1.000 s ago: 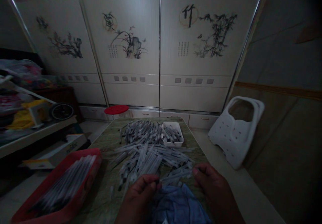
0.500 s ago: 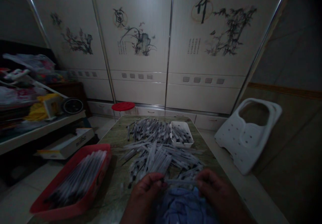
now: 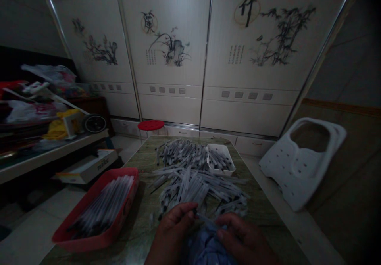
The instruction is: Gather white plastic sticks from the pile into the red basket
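Between my two hands, near the front of the table, is a translucent pen (image 3: 205, 218) with a black end. My left hand (image 3: 177, 227) pinches that black end. The fingers of my right hand (image 3: 239, 233) are closed around the other end. Just beyond them lies a loose heap of similar pens (image 3: 190, 191), mostly clear with dark tips. To the left, a red plastic basket (image 3: 98, 245) holds a bundle of pens with their dark ends towards me. At the far right, a white tray (image 3: 222, 173) contains more pens. Blue crumpled cloth (image 3: 208, 247) shows below my hands.
The wood-patterned table (image 3: 137, 213) carries all the pens. A red stool (image 3: 151, 125) stands behind it, before sliding cabinet doors (image 3: 166, 74). On the right leans a white plastic panel (image 3: 293, 162). A cluttered shelf (image 3: 59, 150) and a shoebox (image 3: 89, 168) are left.
My right hand has moved closer to my left, and the pen now slants down to the right. The view has turned slightly left.
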`<state>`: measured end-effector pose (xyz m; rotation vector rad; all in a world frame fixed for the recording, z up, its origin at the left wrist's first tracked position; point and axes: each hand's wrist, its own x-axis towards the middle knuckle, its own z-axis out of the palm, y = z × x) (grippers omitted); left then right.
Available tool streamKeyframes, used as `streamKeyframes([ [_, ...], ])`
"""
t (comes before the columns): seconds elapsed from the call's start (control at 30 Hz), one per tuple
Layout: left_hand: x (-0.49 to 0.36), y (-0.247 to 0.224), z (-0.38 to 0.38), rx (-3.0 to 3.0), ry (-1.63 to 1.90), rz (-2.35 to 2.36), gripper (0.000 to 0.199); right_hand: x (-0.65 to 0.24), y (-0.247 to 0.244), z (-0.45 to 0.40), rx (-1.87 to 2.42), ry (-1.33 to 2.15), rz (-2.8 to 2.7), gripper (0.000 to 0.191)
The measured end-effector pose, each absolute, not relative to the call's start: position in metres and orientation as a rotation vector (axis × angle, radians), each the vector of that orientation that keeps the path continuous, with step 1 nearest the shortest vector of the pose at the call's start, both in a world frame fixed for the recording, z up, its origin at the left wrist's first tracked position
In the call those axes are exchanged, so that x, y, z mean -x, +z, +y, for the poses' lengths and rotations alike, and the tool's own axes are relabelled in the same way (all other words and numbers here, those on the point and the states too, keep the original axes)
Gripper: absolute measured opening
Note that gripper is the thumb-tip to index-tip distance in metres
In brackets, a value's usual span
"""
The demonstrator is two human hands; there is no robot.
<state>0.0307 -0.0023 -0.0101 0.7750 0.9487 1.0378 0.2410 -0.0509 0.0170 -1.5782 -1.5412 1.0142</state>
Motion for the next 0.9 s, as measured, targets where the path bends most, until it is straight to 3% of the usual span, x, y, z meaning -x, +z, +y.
streamKeyframes([
  [0.27,-0.023,-0.010,0.006,-0.802,1.061,1.015,0.028,-0.251,0.017,-0.048,1.551,1.094,-1.451,0.031],
  [0.57,-0.023,-0.009,0.008,-1.012,1.051,1.166,0.022,-0.258,0.008,-0.041,1.311,1.489,-0.836,0.052],
  [0.8,-0.028,-0.014,0.010,-1.421,0.990,1.323,0.028,-0.274,0.006,-0.038,1.344,1.333,-0.621,0.057],
  [0.9,-0.038,-0.013,0.010,-1.464,0.976,1.237,0.042,-0.276,0.007,-0.038,1.341,1.295,-0.598,0.053],
])
